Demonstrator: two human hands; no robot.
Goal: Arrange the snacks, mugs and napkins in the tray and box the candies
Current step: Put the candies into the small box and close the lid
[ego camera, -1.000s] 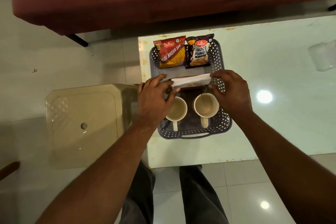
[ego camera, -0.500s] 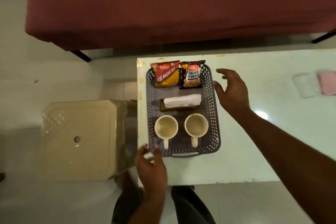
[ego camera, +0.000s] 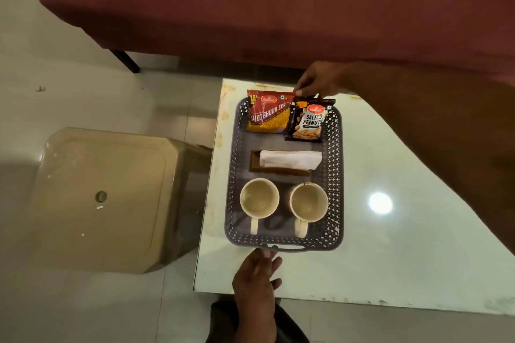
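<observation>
Right hand (ego camera: 317,82): reaching in over the far end of the tray, fingertips (ego camera: 299,91) bent down onto the top edges of the two snack packs, about where they meet. Honestly can't tell if it's pinching a pack or just touching.
Left hand (ego camera: 257,278): fingers pretty much straight and not wrapped round anything, with the tips right at the tray's near handle.
Tray (ego camera: 337,175): grey perforated plastic, flat on the table, sitting between the two hands.
Aloo Bhujia Sev pack (ego camera: 269,115): red and yellow, at the tray's far end, its top corner right under the right fingertips.
Salted Peanuts pack (ego camera: 309,121): dark one just beside the sev pack, overlapping it a bit. Its top edge is just below the right hand's fingers.
Napkins (ego camera: 289,159): white stack in a brown holder (ego camera: 278,171) across the middle of the tray, well apart from both sets of fingers.
Mugs: two cream ones, upright and side by side at the near end, left mug (ego camera: 259,198) and right mug (ego camera: 308,202). Handles point back toward the left fingers, neither touched.
Table (ego camera: 390,259): pale glossy top with a lamp glare spot.
Stool (ego camera: 100,198): beige plastic, just beside the table on the left hand's side.
Couch (ego camera: 278,3): maroon, beyond the right hand.
</observation>
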